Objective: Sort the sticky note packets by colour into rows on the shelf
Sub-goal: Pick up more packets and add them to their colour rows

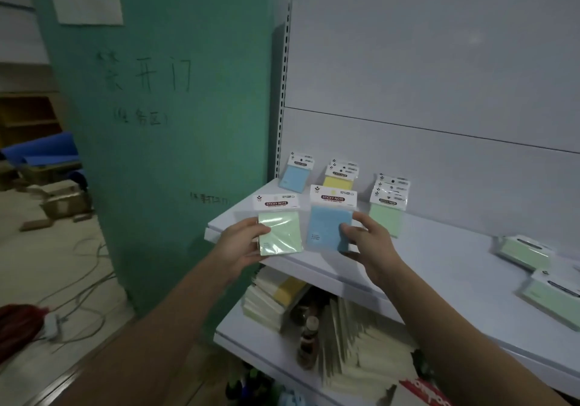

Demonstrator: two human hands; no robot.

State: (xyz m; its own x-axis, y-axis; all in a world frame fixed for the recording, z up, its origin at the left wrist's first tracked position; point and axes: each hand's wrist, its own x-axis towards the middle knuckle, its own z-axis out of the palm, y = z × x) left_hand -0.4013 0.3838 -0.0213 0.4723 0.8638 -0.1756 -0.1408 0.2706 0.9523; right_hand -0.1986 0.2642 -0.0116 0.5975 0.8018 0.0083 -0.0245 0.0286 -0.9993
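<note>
Now left hand (240, 242) pinches a green packet (279, 230), right hand (367, 242) pinches a blue packet (329, 227), both held above shelf (439, 248) front edge. Pkts look light, flat, w/ slick film wrap; best gripped at lower side edges, thumb in front.

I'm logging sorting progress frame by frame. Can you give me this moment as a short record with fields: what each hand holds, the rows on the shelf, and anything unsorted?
left hand: holds a green packet, upright, above the shelf's front edge
right hand: holds a blue packet, upright
shelf: white, three rows started against the back panel
blue row: far left
yellow row: middle
green row: right, several packets overlapping
unsorted: two green packets lying flat at the shelf's right end
</note>
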